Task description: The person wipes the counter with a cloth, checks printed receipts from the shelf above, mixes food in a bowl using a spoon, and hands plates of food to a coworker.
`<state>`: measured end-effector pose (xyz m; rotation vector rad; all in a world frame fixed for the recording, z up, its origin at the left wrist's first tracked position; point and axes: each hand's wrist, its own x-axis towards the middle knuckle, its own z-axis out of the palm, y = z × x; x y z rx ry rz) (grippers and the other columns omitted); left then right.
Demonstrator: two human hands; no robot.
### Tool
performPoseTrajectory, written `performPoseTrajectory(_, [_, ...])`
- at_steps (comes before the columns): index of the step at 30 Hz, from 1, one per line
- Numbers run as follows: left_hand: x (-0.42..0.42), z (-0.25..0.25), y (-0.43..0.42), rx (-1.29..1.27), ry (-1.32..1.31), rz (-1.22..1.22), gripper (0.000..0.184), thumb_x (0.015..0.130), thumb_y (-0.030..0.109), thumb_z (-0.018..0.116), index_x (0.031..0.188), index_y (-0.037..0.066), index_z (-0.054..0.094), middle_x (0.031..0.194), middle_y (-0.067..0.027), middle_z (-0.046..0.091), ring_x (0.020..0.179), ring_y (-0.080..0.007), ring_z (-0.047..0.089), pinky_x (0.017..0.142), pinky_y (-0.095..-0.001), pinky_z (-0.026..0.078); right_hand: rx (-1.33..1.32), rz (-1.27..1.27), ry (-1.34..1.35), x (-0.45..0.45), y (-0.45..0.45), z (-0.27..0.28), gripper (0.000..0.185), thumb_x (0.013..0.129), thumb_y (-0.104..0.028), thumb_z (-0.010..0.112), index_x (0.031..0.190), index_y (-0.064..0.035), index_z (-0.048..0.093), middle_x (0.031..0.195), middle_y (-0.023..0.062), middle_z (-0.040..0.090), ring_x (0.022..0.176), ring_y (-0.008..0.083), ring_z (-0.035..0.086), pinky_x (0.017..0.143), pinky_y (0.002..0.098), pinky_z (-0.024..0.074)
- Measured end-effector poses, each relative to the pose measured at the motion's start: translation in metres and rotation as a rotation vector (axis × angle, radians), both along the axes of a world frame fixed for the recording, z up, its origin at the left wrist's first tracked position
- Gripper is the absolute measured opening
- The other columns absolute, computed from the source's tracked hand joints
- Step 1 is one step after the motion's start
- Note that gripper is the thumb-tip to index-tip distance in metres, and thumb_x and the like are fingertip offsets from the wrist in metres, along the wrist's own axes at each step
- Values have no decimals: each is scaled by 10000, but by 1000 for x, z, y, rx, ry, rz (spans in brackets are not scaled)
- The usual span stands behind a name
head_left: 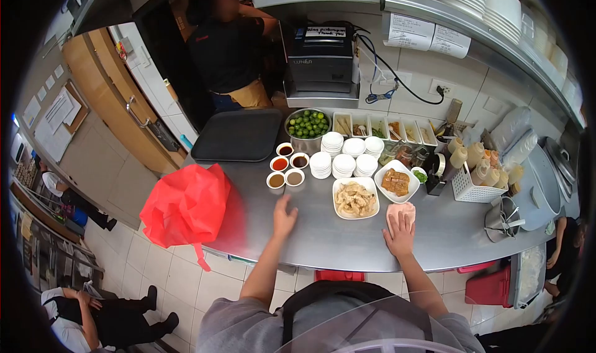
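Observation:
My left hand rests over the steel counter just below the small sauce bowls, its fingers apart and nothing in them. Among those bowls are a red sauce, a dark sauce and a brown sauce. My right hand lies flat with spread fingers on a folded pink cloth. Just beyond it stands a white bowl of browned sliced food. To its left is a square white bowl of pale food pieces.
A red bag sits at the counter's left, beside a black tray. Behind are a pot of green limes, stacked small white dishes and a printer. Squeeze bottles fill a white basket at right. Other people stand nearby.

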<state>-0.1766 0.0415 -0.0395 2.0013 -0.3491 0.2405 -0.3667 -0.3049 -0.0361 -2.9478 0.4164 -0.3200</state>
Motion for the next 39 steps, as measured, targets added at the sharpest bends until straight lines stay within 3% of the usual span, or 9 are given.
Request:
performPoseTrajectory(9, [-104, -11, -3, 82, 32, -178, 428, 733, 49, 633, 1150, 32, 539, 1206, -172, 521, 1142, -313, 486, 972, -355, 375, -24, 103, 74, -3, -5, -9, 669, 846, -528, 454, 1399, -191, 289, 1462, 155, 195, 1355, 363, 125, 1046, 588, 122])
performPoseTrajectory(17, [-144, 11, -5, 131, -39, -310, 384, 752, 87, 625, 1128, 39, 561, 1238, -164, 499, 1178, -329, 446, 988, -378, 360, -57, 769, 86, -18, 120, -3, 733, 823, -585, 455, 1402, -169, 284, 1468, 168, 175, 1359, 383, 104, 1046, 594, 81])
performPoseTrajectory(20, [-150, 22, -18, 184, -194, -420, 380, 740, 115, 616, 1112, 56, 569, 1246, -155, 491, 1223, -345, 391, 1022, -426, 315, -3, 876, 335, 5, 179, 15, 680, 856, -564, 398, 1400, -172, 282, 1473, 150, 174, 1360, 381, 107, 1051, 583, 100])
performPoseTrajectory(23, [-150, 7, -27, 280, -237, -433, 393, 717, 101, 626, 1103, 59, 570, 1251, -145, 487, 1237, -341, 380, 1039, -440, 286, -133, 915, 189, 16, 205, -7, 641, 872, -531, 371, 1400, -179, 278, 1471, 140, 185, 1356, 376, 126, 1058, 570, 108])
performPoseTrajectory(26, [-152, -11, -33, 309, -351, -397, 283, 699, 166, 610, 963, 66, 627, 1132, -115, 556, 1112, -308, 475, 971, -430, 339, -241, 927, 60, 30, 220, -40, 614, 882, -505, 355, 1400, -185, 276, 1469, 132, 192, 1352, 372, 140, 1062, 559, 113])
performPoseTrajectory(30, [-155, -11, -36, 308, -414, -487, 215, 717, 214, 584, 873, 81, 647, 1043, -91, 597, 1034, -278, 507, 921, -418, 362, -200, 895, 48, 28, 216, -43, 606, 881, -494, 358, 1398, -189, 276, 1469, 129, 194, 1351, 366, 144, 1064, 552, 115])
performPoseTrajectory(39, [-164, -6, -99, 215, -501, -711, 245, 719, 263, 587, 865, 74, 644, 981, -81, 583, 976, -262, 512, 875, -397, 386, -82, 694, 80, -7, 165, -33, 589, 878, -468, 364, 1395, -199, 277, 1469, 121, 197, 1348, 354, 154, 1068, 534, 119])
